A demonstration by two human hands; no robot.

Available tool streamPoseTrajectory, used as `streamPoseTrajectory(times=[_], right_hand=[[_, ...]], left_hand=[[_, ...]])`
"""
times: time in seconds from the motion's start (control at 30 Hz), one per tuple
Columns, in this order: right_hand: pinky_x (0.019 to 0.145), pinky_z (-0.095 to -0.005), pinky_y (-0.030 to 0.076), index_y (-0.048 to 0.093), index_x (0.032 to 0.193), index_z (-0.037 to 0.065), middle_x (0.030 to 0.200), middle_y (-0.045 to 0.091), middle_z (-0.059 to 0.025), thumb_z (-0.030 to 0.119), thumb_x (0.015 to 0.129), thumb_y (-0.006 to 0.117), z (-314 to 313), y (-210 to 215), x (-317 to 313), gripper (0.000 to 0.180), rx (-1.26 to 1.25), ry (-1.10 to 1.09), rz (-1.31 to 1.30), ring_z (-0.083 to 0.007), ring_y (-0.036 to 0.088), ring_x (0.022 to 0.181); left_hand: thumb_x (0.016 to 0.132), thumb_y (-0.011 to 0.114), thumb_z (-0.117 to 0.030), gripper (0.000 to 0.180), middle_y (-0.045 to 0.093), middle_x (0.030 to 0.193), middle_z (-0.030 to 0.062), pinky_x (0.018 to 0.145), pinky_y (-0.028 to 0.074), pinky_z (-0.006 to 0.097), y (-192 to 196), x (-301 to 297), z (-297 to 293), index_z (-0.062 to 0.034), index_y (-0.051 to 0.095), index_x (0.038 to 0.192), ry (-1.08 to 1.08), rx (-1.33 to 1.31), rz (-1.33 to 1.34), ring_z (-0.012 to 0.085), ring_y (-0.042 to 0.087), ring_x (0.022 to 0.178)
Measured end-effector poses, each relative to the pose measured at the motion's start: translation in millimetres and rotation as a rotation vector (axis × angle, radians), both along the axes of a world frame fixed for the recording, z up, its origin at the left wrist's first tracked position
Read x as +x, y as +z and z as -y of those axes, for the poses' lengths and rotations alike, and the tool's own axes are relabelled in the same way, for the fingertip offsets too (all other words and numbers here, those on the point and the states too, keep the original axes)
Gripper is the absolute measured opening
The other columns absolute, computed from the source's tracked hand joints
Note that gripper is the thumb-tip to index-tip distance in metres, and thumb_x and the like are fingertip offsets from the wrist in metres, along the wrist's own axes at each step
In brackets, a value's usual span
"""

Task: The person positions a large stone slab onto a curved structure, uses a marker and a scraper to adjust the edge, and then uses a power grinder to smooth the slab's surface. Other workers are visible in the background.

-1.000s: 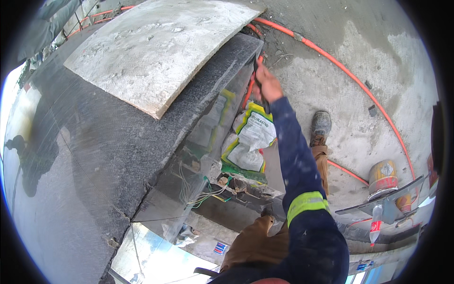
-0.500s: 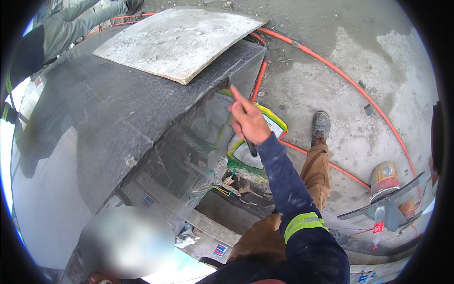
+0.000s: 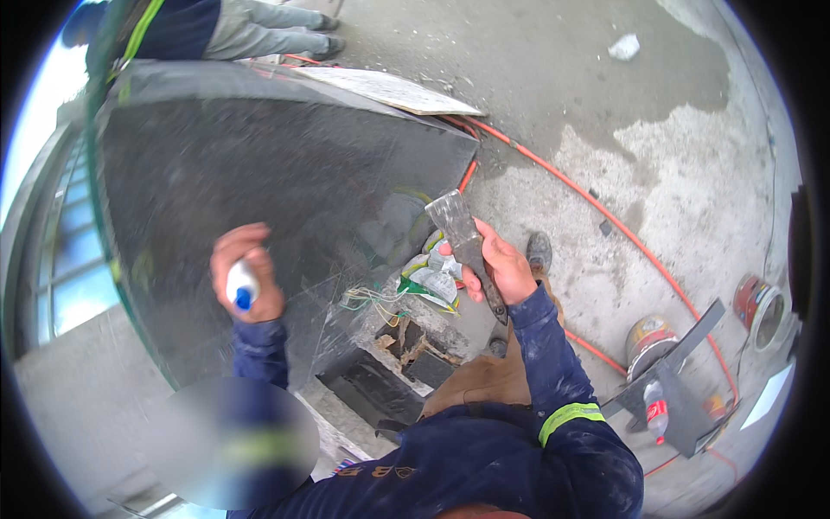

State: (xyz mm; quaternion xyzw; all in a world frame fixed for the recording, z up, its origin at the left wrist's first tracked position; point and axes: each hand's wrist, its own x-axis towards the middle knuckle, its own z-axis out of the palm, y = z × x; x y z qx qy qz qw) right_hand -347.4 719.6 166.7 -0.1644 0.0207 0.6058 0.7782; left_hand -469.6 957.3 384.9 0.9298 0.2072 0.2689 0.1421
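My left hand (image 3: 259, 303), slightly smeared by motion, is closed around a small white bottle (image 3: 241, 275) with a blue tip, over a dark, dusty slab (image 3: 190, 182). To the right, my right hand (image 3: 517, 275) grips a worn putty knife (image 3: 468, 245), its broad grey blade pointing up and to the left. Below that blade lie crumpled white, green and yellow bags (image 3: 435, 278). Loose thin strings (image 3: 373, 298) lie beside the bags, at the slab's near side.
A pale board (image 3: 389, 89) rests at the slab's far edge. An orange hose (image 3: 596, 203) curves over the concrete floor. Buckets (image 3: 650, 342), a plastic bottle (image 3: 656, 413) and dark offcuts (image 3: 692, 406) are at right. Another person (image 3: 246, 30) stands at the far left.
My left hand has come into view with the white bottle. The right hand, earlier pointing with a dark handle below it, now shows the putty knife. The view has shifted.
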Motion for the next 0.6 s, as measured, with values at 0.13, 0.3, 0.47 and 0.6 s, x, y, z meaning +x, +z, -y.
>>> streamPoseTrajectory(times=[0.13, 0.3, 0.47, 0.6], right_hand=[[0.05, -0.0247, 0.046, 0.022, 0.152, 0.006, 0.114, 0.064, -0.0143, 0.039, 0.105, 0.036, 36.9, 85.1, -58.8, 0.058, 0.048, 0.365, 0.348, -0.0113, 0.053, 0.057], [0.049, -0.0226, 0.045, 0.03, 0.149, 0.003, 0.114, 0.065, -0.011, 0.043, 0.102, 0.045, 73.7, 171.4, -151.2, 0.063, 0.086, 0.631, 0.692, -0.0096, 0.053, 0.057], [0.047, -0.0209, 0.044, 0.031, 0.149, 0.003, 0.116, 0.065, -0.0137, 0.039, 0.102, 0.047, 109.2, 215.4, -264.7, 0.062, 0.126, 1.0, 0.724, -0.0096, 0.053, 0.057], [0.048, -0.0227, 0.045, 0.035, 0.148, 0.004, 0.112, 0.066, -0.0159, 0.032, 0.103, 0.047, 120.9, 227.7, -342.8, 0.054, 0.151, 1.229, 0.836, -0.0104, 0.054, 0.058]], left_hand=[[0.084, 0.07, -0.001, 0.02, 0.062, 0.116, 0.0158, 0.088, 0.049, 0.034, -8.5, -63.9, 107.8, -0.0073, 0.053, 0.092, 0.091, -0.995, 0.214, 0.0202, 0.059, 0.106], [0.088, 0.067, -0.006, 0.015, 0.066, 0.091, 0.0045, 0.08, 0.049, 0.031, 8.1, -190.9, 172.0, -0.0056, 0.053, 0.087, 0.013, -0.959, 0.187, 0.0134, 0.062, 0.088], [0.087, 0.067, -0.005, 0.017, 0.068, 0.094, 0.0067, 0.084, 0.05, 0.033, 4.2, -364.1, 262.6, -0.0071, 0.051, 0.082, 0.163, -1.145, 0.587, 0.0146, 0.063, 0.094], [0.086, 0.068, -0.002, 0.019, 0.066, 0.087, 0.0076, 0.081, 0.051, 0.034, -12.4, -453.7, 333.9, -0.0067, 0.05, 0.081, 0.346, -1.104, 0.916, 0.0186, 0.066, 0.092]])
